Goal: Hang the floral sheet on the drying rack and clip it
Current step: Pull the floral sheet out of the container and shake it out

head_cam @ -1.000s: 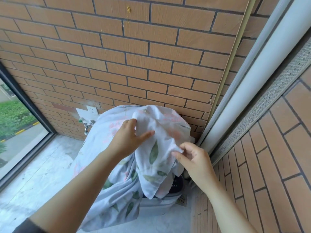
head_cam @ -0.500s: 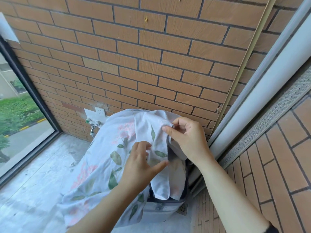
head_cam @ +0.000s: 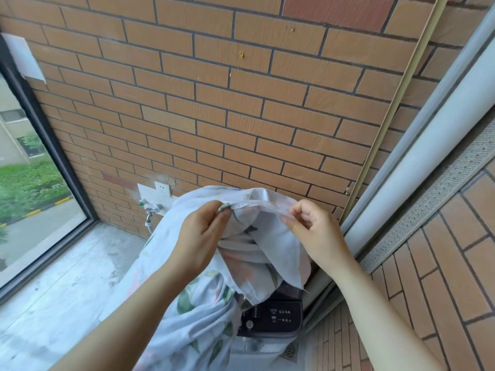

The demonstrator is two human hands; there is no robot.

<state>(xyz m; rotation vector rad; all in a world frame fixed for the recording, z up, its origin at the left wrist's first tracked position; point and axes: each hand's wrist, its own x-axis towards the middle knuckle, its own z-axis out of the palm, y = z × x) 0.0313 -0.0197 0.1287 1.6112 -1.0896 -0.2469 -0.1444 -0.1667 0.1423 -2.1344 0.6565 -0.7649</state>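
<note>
The floral sheet [head_cam: 198, 311] is pale white-blue with green leaves and pink flowers. It is bunched up in front of me and drapes down to the lower left. My left hand [head_cam: 201, 236] pinches the sheet's top hem at its left side. My right hand [head_cam: 313, 231] pinches the same hem further right, so a short stretch of edge runs between the two hands. A loose corner hangs below my right hand. No drying rack and no clips are in view.
A washing machine [head_cam: 270, 317] with a dark control panel stands under the sheet. Behind it is a brick wall [head_cam: 241, 116] with a socket [head_cam: 162, 189] and a tap [head_cam: 151, 210]. A window [head_cam: 32, 188] is left, a sliding door frame [head_cam: 417, 167] right.
Both hands have shifted along the sheet and now pinch its top hem side by side. The left hand rose from the bunched cloth to the edge. The view tilted upward.
</note>
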